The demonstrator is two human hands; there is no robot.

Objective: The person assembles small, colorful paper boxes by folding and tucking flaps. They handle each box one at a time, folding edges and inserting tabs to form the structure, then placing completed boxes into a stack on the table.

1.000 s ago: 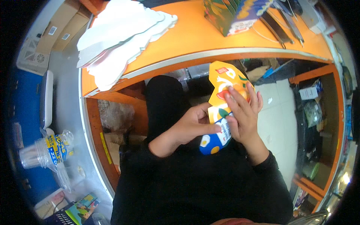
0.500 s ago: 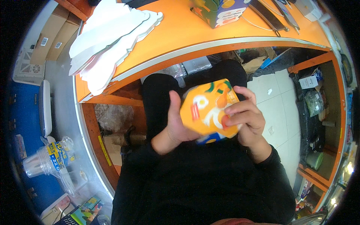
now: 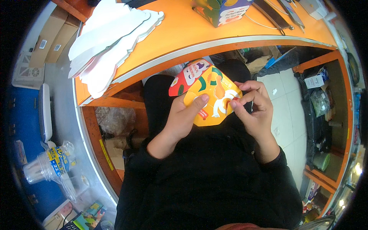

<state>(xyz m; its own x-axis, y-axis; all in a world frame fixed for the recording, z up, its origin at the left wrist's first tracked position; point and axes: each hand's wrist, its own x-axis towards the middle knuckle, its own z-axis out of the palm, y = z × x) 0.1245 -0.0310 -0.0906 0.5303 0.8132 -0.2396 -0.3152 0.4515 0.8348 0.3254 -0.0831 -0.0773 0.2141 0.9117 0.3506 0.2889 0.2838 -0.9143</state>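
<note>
Orange worktop [image 3: 180, 26] bends across the top of our view, and we sit with our hands below its front edge. Our left hand [image 3: 177, 122] grips the printed carton [image 3: 209, 116], thumb flat on its yellow face, the other fingers mostly hidden behind it. Our right hand [image 3: 257, 114] holds the carton's right edge in a narrow pinch, its remaining fingers loosely curled. Tilted between our 2 hands, the carton shows a red panel angled away beyond the yellow. We judge that a light left thumb serves best, steadying the card without denting it, with the right fingertips kept close to the edge. Farther out, the worktop bears a stack of white cut-out sheets [image 3: 109, 34] and 1 green-and-purple box [image 3: 229, 13]; clear plastic cups [image 3: 38, 170] lie at far left.
</note>
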